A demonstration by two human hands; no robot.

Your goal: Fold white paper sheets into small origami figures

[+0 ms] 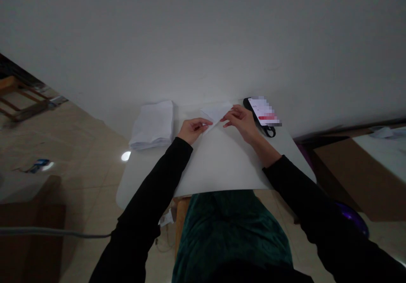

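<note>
A white paper sheet folded into a pointed triangle is pinched by the left hand and right hand over a white rounded table, a squared stack of white paper lying untouched beside them

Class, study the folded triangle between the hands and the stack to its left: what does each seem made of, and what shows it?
The folded triangle looks like thin, matte white paper: it holds a sharp crease. The stack seems to be paper or tissue, matte white, with soft, uneven edges; which is unclear.
</note>
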